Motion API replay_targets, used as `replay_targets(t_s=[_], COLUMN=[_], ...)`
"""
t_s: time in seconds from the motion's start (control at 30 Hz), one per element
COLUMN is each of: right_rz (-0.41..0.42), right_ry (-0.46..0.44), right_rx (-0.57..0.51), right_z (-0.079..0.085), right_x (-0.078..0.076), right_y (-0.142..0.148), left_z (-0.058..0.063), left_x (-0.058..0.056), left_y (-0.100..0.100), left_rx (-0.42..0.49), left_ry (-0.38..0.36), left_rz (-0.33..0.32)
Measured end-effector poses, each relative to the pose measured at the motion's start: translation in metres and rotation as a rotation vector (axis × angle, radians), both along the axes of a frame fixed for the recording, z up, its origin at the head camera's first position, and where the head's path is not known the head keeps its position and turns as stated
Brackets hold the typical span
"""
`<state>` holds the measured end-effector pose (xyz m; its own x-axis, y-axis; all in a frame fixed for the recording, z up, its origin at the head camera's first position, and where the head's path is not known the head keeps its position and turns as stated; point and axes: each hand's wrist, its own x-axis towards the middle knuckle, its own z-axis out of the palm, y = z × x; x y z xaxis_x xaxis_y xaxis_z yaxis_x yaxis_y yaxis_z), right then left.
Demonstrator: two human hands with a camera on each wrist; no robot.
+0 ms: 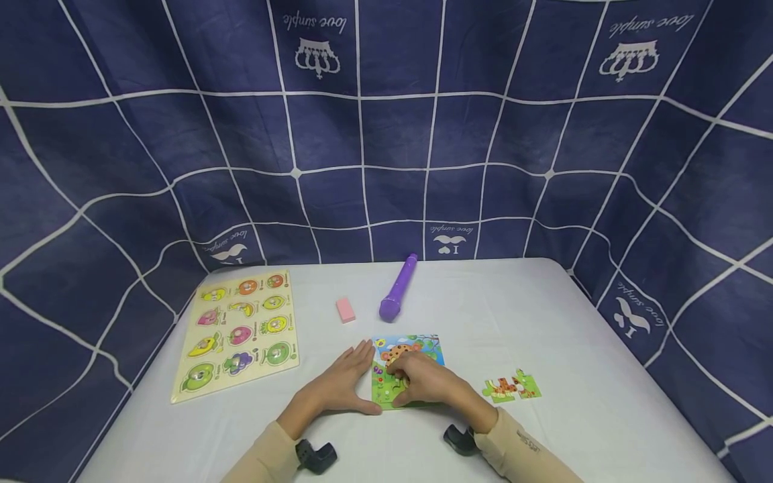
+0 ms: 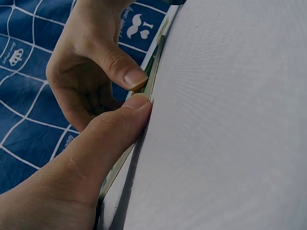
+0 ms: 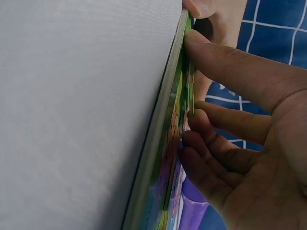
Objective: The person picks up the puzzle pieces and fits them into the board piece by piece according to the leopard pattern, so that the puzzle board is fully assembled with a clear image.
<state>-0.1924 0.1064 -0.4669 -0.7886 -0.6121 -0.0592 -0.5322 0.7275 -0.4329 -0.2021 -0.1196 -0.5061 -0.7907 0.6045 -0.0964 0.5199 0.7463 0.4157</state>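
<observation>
A small jigsaw puzzle (image 1: 432, 346) with an animal on a green and blue background lies on the table in front of me. My left hand (image 1: 345, 379) rests along its left side, fingers extended, thumb tip at the lower left corner. Over the puzzle's lower middle, my right hand (image 1: 425, 377) bends its fingers down. Between its thumb and index finger it pinches a thin puzzle piece (image 3: 192, 91), close over the picture. The right hand covers part of the picture. A few joined loose pieces (image 1: 513, 388) lie on the table to the right.
Behind the puzzle lie a pink block (image 1: 345, 310) and a purple toy microphone (image 1: 398, 288). A wooden fruit puzzle board (image 1: 241, 329) takes up the left side of the white table (image 1: 580, 322). Blue gridded cloth (image 1: 392, 134) hangs around the back and sides.
</observation>
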Motion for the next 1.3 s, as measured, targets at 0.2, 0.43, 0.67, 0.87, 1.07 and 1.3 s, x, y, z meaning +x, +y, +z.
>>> replay_targets(t_s=[0.2, 0.43, 0.67, 0.87, 1.07, 1.3], right_rz=[0.004, 0.014, 0.025, 0.02, 0.009, 0.026], right_ry=[-0.009, -0.009, -0.002, -0.016, -0.036, -0.006], right_rx=[-0.005, -0.01, -0.037, -0.033, -0.032, 0.005], right_z=[-0.0011, -0.0008, -0.0004, -0.0021, -0.0009, 0.0001], right_x=[-0.0015, -0.0007, -0.0005, -0.0005, -0.0011, -0.0009], right_y=[0.0003, 0.001, 0.0007, -0.0006, -0.0016, -0.0031], left_z=[-0.001, -0.0002, 0.0006, 0.0011, 0.0018, 0.0027], left_x=[-0.0009, -0.0004, -0.0002, 0.0, 0.0, 0.0004], left_y=[-0.0005, -0.0011, -0.0008, -0.0008, -0.0008, -0.0013], left_rx=[0.005, 0.004, 0.0, 0.003, 0.005, 0.003], left_ry=[0.0, -0.014, -0.009, 0.0, -0.001, -0.002], left_rz=[0.001, -0.003, -0.001, -0.008, -0.006, -0.008])
